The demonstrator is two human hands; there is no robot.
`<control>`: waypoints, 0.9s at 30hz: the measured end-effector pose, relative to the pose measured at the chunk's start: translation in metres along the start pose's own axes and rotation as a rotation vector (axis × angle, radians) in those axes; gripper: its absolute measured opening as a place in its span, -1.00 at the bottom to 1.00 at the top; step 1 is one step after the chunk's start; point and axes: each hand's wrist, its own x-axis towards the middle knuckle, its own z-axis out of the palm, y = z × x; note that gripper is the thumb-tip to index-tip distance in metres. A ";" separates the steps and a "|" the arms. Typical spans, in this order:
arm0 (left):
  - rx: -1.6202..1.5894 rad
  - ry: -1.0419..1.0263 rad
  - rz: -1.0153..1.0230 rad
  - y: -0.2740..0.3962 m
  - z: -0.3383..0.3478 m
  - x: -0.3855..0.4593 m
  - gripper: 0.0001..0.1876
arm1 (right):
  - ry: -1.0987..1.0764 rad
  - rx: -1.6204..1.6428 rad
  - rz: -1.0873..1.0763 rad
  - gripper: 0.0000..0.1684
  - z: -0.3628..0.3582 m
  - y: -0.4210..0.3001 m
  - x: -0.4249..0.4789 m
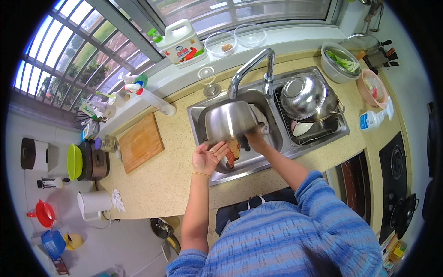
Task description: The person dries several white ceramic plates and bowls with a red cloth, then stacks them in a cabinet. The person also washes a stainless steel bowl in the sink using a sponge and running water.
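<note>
A stainless steel pot (228,119) is tilted over the left sink basin (277,138), its rounded outside facing up. My left hand (211,157) is palm up at the pot's near left rim, thumb by the edge and fingers stretched beneath it. At the near right rim, my right hand (255,140) has its fingers around a dark, fuzzy scrubber (244,143); blur and the pot hide part of the grip. Below the pot, a brown and orange patterned item (232,154) lies in the basin. A whitish cloth or packet (259,116) shows behind the pot.
The chrome faucet (252,69) arches over the basin. A steel colander (303,95) rests upside down over the right basin's rack. A wooden cutting board (141,142) lies on the left counter. To the right stand a pump bottle (375,117) and a gas hob (392,180).
</note>
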 end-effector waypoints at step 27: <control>0.570 0.137 0.900 -0.047 -0.012 0.016 -0.62 | -0.193 -0.707 -0.652 -0.78 0.081 -0.134 -0.037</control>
